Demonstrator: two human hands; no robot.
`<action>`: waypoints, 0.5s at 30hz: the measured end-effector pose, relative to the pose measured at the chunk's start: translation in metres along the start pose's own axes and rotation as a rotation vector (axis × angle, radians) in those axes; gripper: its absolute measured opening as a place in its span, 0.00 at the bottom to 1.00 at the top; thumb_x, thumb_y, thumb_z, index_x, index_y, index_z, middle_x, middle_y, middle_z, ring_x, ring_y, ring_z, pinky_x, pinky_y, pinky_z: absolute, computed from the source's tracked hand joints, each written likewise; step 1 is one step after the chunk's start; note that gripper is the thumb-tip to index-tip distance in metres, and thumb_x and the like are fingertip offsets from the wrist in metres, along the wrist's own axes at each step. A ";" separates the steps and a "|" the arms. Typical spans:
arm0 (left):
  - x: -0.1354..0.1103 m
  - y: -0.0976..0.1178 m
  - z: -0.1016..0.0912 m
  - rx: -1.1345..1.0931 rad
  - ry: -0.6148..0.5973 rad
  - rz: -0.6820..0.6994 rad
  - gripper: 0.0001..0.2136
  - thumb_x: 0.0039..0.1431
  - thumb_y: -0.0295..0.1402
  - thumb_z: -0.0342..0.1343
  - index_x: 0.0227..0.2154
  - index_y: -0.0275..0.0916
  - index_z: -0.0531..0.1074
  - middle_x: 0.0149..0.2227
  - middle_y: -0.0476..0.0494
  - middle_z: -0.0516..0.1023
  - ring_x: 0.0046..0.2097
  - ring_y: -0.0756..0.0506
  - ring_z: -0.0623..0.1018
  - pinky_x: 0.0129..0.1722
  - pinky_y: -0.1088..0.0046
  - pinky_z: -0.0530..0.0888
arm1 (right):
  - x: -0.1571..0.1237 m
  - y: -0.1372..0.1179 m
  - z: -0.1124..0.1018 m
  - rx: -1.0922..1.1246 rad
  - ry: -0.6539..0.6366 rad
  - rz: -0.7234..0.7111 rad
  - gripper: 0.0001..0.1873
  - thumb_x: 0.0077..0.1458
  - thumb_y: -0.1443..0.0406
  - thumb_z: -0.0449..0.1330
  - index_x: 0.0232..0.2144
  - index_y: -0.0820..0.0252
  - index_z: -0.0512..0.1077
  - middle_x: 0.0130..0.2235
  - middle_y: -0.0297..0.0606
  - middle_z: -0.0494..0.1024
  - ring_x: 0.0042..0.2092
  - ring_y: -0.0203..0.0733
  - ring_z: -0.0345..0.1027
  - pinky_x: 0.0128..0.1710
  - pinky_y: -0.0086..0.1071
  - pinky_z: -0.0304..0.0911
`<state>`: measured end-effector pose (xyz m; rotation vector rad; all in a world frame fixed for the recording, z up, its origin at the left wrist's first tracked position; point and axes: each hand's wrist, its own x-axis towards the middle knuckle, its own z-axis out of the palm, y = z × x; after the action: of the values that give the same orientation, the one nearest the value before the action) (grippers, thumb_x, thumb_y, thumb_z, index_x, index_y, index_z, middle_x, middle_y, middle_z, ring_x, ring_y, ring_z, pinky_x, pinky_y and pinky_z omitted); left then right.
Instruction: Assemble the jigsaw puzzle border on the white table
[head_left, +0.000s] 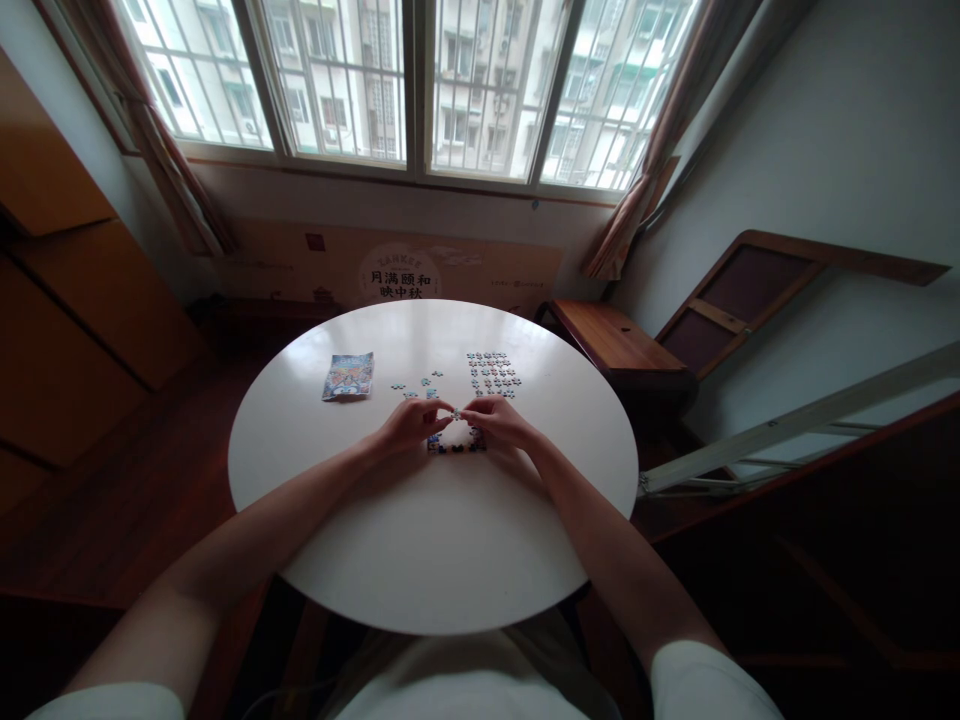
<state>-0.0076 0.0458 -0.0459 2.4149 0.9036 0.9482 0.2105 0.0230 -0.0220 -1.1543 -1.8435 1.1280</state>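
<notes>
Between the fingertips of both hands is a small jigsaw puzzle piece (457, 414), held just over the table. My left hand (414, 424) pinches its left side, and my right hand (498, 420) pinches its right side. Below them lies a partly joined puzzle border (456, 449), with a bottom row and two short sides; my hands hide parts of it. Several loose puzzle pieces (426, 381) are scattered beyond my left hand. More loose pieces (493, 372) lie in neat rows beyond my right hand.
A colourful printed packet (348, 377) lies on the left of the round white table (450, 560). A wooden bench or chair (619, 335) stands at the table's far right. Barred windows (412, 90) and a printed cardboard panel (480, 270) are behind.
</notes>
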 end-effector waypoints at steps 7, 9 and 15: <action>0.000 0.002 0.000 0.010 0.004 0.003 0.13 0.58 0.39 0.55 0.39 0.36 0.78 0.16 0.57 0.63 0.20 0.55 0.60 0.23 0.81 0.58 | -0.001 -0.001 0.000 -0.024 0.010 0.004 0.22 0.47 0.50 0.63 0.30 0.66 0.77 0.26 0.38 0.76 0.29 0.37 0.65 0.29 0.29 0.59; 0.000 0.003 -0.001 0.013 0.006 0.005 0.13 0.58 0.39 0.55 0.39 0.36 0.78 0.16 0.57 0.63 0.20 0.55 0.60 0.23 0.81 0.58 | -0.001 -0.002 0.000 -0.030 0.009 0.002 0.22 0.47 0.50 0.63 0.30 0.66 0.77 0.26 0.38 0.76 0.29 0.37 0.65 0.29 0.29 0.58; -0.001 0.001 0.000 0.015 0.005 0.003 0.13 0.58 0.38 0.55 0.39 0.36 0.78 0.15 0.57 0.62 0.19 0.56 0.59 0.23 0.81 0.58 | -0.002 -0.003 0.000 -0.054 0.008 -0.002 0.21 0.47 0.51 0.62 0.30 0.66 0.77 0.26 0.38 0.75 0.29 0.37 0.65 0.29 0.29 0.58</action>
<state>-0.0076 0.0444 -0.0455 2.4285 0.9123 0.9519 0.2099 0.0206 -0.0190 -1.1852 -1.8795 1.0768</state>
